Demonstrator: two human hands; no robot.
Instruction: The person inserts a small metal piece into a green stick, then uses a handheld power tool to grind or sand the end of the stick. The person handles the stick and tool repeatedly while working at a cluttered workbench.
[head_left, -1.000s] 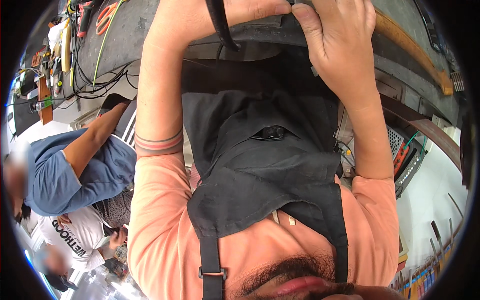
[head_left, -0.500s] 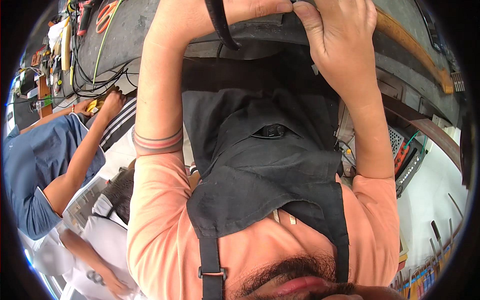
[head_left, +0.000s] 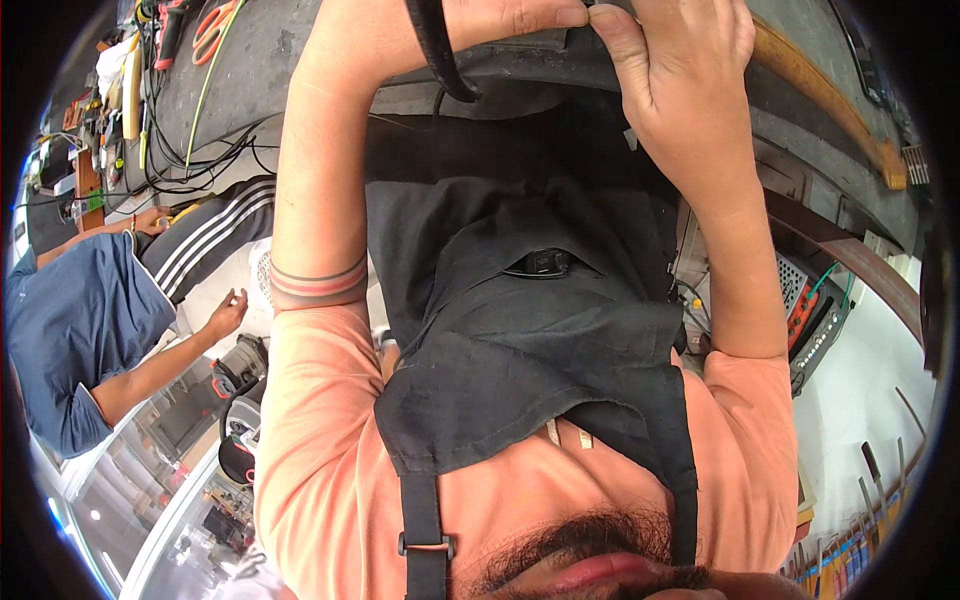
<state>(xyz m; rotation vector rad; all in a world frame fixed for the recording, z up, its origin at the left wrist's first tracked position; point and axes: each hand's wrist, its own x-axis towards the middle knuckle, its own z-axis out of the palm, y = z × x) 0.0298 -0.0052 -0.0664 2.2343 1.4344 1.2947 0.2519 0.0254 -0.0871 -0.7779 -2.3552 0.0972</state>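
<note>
Both hands meet at the top edge of the head view, above the dark workbench. My left hand [head_left: 480, 22] comes in with its thumb stretched toward the right; its other fingers are cut off by the frame. My right hand [head_left: 685, 75] is closed, its thumb tip nearly touching the left thumb tip. A tiny dark bit shows between the thumbs, too small and cut off to name. A thick black cable or tube [head_left: 437, 50] hangs in front of my left hand.
On the bench [head_left: 270, 60] lie orange-handled scissors [head_left: 210, 35], a red-handled tool [head_left: 170, 35], and tangled cables [head_left: 200, 175]. A curved wooden piece [head_left: 830, 90] juts out at right. A co-worker in a blue shirt [head_left: 85, 330] is at left. Several long-handled tools [head_left: 870, 500] stand at lower right.
My hands hold almost the same position. The blue-shirted co-worker has drawn one hand back from the bench side, and a person in white at lower left has mostly left the view.
</note>
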